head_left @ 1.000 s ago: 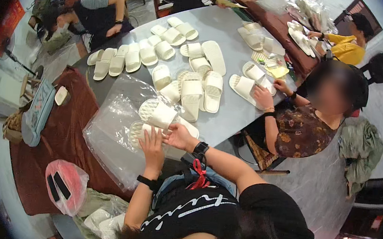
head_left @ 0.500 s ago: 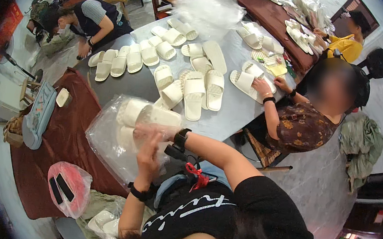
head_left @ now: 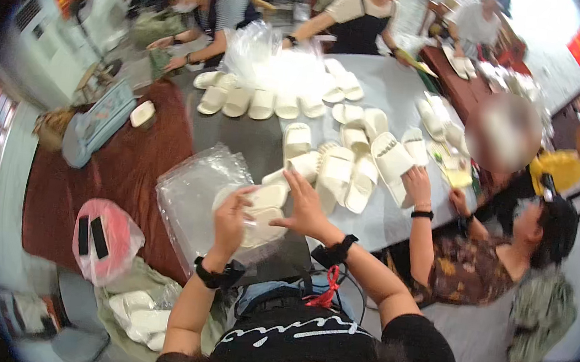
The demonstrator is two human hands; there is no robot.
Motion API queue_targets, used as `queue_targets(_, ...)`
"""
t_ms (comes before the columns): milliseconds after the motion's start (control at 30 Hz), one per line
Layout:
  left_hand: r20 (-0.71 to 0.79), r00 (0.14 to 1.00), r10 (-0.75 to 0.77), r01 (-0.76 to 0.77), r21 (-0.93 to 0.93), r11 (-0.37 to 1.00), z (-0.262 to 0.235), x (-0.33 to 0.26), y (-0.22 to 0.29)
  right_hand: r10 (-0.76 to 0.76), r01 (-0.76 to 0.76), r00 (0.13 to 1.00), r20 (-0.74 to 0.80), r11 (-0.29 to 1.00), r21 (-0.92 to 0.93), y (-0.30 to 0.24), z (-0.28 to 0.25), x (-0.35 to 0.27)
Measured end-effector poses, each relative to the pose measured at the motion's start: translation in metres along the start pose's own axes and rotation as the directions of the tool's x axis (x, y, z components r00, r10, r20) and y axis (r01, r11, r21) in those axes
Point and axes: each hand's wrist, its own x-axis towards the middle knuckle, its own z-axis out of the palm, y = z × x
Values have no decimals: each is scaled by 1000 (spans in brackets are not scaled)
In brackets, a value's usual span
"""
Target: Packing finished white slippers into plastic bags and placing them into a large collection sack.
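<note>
A pair of white slippers (head_left: 262, 226) lies over the near corner of the grey table, partly on clear plastic bags (head_left: 195, 195). At the pair's left side, my left hand (head_left: 229, 223) has its fingers bent over the slipper edge. My right hand (head_left: 310, 208) is at the other side, fingers spread and thumb against the slippers. Both palms face inward, and the pair sits between them. Just beyond my right hand, more white slippers (head_left: 334, 175) overlap in a loose group.
A row of white slippers (head_left: 261, 104) lines the far side under a glossy clear plastic bundle (head_left: 251, 55). At right, a co-worker's hand (head_left: 416, 187) holds a slipper. To the left is a brown-covered table (head_left: 127, 169) with a pink bag (head_left: 109, 250) and blue tray (head_left: 100, 123).
My hands, close together over the slippers before, are now apart at either side of the pair. The view has shifted, showing more of the far side. The right-hand co-worker's slipper is now tilted up.
</note>
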Motion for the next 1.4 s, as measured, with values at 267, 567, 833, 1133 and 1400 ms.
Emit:
queue_targets(267, -289, 957, -4, -24, -94, 995, 13, -7, 25, -84, -233, 844, 531, 833, 502, 24, -11, 11)
queue_targets(567, -124, 950, 288, -272, 131, 953, 29, -67, 12, -255, 122, 838, 483, 949, 290, 14, 23, 9)
queue_targets(833, -622, 772, -132, 596, 636, 490, -109, -229, -77, -232, 143, 944, 237, 930, 340, -27, 14, 24)
queue_targets(1133, -407, 693, -595, 652, 706, 276, -166, -396, -185, -719, 396, 607, 337, 642, 656, -209, 92, 21)
queue_targets(1400, 3, 833, -553, 401, 684, 610, -175, -421, -156, -889, 431, 227, 398, 458, 777, -264, 278, -88)
